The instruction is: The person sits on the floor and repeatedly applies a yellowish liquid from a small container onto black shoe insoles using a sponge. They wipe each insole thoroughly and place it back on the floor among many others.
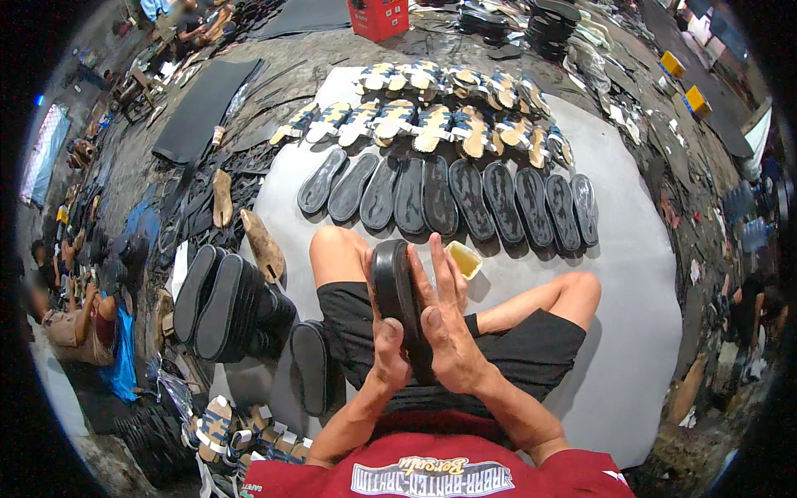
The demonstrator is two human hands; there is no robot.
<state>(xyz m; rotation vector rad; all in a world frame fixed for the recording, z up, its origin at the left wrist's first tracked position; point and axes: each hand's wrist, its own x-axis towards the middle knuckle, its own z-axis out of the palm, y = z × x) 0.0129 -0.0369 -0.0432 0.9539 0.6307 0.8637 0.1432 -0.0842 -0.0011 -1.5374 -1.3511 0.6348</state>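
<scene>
A thick black shoe sole [393, 286] stands edge-up over my lap, pressed between my palms. My left hand [387, 350] bears on its left side, thumb raised. Against the right side lies my right hand [452, 336], its fingers stretched along the sole. Whether this is one sole or two pressed together, I cannot tell. Just beyond my right fingers sits a small tub of yellowish stuff [463, 261]. Black soles [409, 195] with shiny, wet-looking streaks form a row in front of me. Behind them are rows of tan-and-blue sandal uppers with white straps [432, 129].
A grey sheet [635, 332] lies under me. On my left are stacked black soles [224, 307], a single sole [311, 369], a wooden shoe last [264, 243] and more sandal uppers [216, 427]. A red box [379, 18] stands far ahead; another person [79, 324] sits far left.
</scene>
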